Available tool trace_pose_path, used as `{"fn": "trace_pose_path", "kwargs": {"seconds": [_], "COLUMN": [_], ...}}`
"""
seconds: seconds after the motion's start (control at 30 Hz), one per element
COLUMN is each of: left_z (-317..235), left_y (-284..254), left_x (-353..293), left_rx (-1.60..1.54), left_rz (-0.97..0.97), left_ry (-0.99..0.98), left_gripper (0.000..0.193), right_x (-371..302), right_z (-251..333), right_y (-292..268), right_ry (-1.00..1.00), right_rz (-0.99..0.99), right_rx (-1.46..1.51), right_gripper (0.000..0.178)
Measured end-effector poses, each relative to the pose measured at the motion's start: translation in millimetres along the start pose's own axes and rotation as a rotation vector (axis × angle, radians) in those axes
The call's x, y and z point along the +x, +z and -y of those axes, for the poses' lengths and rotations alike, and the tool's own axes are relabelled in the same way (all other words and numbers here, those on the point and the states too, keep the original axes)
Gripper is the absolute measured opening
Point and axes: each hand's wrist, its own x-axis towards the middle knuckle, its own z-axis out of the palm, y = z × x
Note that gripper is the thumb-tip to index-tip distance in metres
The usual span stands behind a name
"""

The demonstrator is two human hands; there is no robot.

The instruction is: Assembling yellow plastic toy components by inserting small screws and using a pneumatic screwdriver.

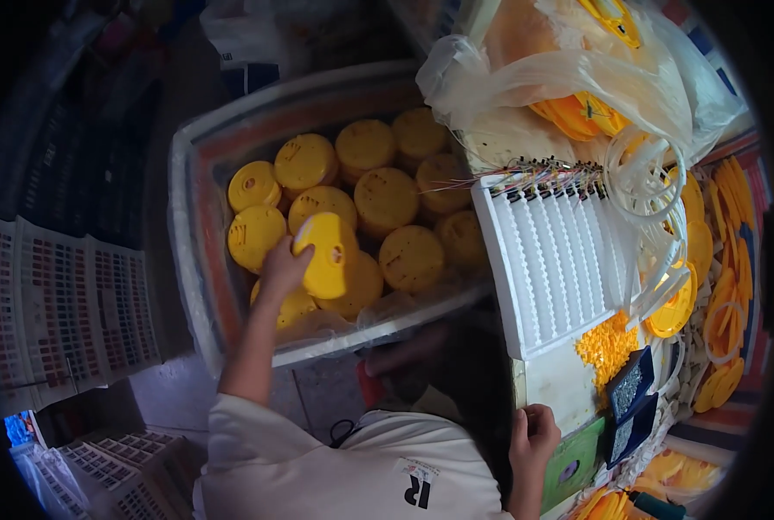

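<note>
My left hand (283, 267) reaches over a large lined bin and grips a yellow round plastic housing (333, 270) by its edge. The housing is tilted, with a hole showing in its face. Beneath it, several similar yellow round housings (386, 199) sit in stacks inside the bin (198, 260). My right hand (536, 436) is at the near edge of the worktable, beside a green block (575, 465). Its fingers are loosely bent, with a gap between thumb and fingers, and nothing shows in them.
On the worktable to the right lie a white ridged tray (543, 269) with wired parts, a pile of small orange pieces (608, 342), and dark blue trays of screws (631, 386). A clear plastic bag (577, 78) holds orange parts. Perforated white crates (58, 303) stand at the left.
</note>
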Motion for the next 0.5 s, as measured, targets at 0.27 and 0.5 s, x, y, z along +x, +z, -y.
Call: {"fn": "trace_pose_path", "kwargs": {"seconds": [0.27,0.5], "left_z": [1.2,23.7], "left_y": [-96.2,-33.2], "left_x": [79.7,93.8], "left_rx": [0.444,0.529], "left_rz": [-0.457,-0.317], "left_ry": [0.175,0.287], "left_gripper": [0.049,0.058], "right_x": [4.0,2.4], "right_z": [-7.8,-6.2], "right_y": [7.7,7.8], "right_ry": [0.071,0.045], "right_rz": [-0.054,-0.07], "right_rx": [0.01,0.053], "right_gripper": [0.015,0.015]}}
